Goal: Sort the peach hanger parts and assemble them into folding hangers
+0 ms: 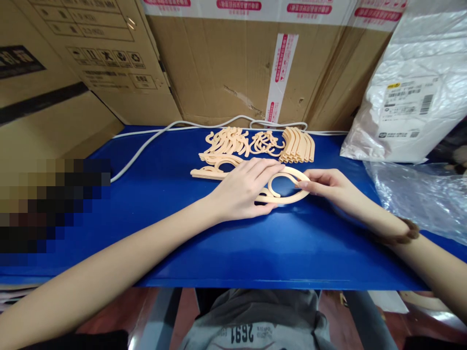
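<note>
A peach-coloured plastic folding hanger is held between both hands, just above the blue table. My left hand lies over its left part, fingers wrapped across it, hiding the middle. At its rounded right end, my right hand pinches the curve between thumb and fingers. A round hook shape shows inside the hanger's loop. Just beyond my left hand lie more folded hangers, partly covered by it. Behind them sit a heap of small curved pieces, a pile of loose hooks and a neat row of curved hanger arms.
Cardboard boxes wall off the back and left of the blue table. A white cable runs along the back. On the right stand a white plastic parcel bag and clear plastic wrap. A blurred patch covers the left edge.
</note>
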`<state>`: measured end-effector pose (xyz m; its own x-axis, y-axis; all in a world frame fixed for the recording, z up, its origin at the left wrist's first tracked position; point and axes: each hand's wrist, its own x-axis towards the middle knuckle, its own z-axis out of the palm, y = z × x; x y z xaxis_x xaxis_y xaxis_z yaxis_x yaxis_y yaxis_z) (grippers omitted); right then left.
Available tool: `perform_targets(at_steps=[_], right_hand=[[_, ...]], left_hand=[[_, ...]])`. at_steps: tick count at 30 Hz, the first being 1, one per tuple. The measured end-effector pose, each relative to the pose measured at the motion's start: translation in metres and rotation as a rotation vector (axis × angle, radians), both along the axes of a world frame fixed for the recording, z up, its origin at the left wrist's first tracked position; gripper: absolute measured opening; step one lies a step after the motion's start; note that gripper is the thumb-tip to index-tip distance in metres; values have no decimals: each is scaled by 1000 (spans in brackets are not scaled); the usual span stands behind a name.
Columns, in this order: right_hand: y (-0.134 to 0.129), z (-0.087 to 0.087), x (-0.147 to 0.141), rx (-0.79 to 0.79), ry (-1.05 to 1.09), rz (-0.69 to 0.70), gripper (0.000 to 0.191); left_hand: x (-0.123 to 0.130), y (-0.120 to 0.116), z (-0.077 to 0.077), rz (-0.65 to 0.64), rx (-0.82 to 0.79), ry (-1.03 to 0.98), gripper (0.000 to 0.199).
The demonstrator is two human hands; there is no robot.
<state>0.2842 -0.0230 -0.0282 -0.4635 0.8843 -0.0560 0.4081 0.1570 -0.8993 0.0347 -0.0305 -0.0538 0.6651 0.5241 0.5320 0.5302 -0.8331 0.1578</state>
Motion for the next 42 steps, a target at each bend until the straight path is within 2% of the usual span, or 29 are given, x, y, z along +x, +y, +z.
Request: perform_targets(at_steps=[3,6,9,11,16,18,21,30,42], right_hand=[[0,0,-1,73,-23,2,43],[-1,3,-2,101,24,-27,50],[-2,8,-4,169,-39,-11,45],[-4,11,-6,253,-185,74,36],[-7,7,-18,604,-494,329,29],[-5,2,-24,766,-596,376,30],[0,-4,-32,913,-697,405,33],[10,-22,-31,916,-657,397,36],[7,-23,-31,922,-663,389,37]], left_hand=[[1,2,6,-1,-22,-9,64],[-9,9,21,3,-27,-39,63],[-32,20,36,18,-76,-30,61],[-52,28,41,57,-120,-26,61],[-94,45,36,222,-405,-28,76],[-102,47,32,264,-486,-44,78],[-108,46,30,291,-508,-41,76],[-116,47,17,291,-464,36,73],[-110,44,12,271,-482,-5,76]])
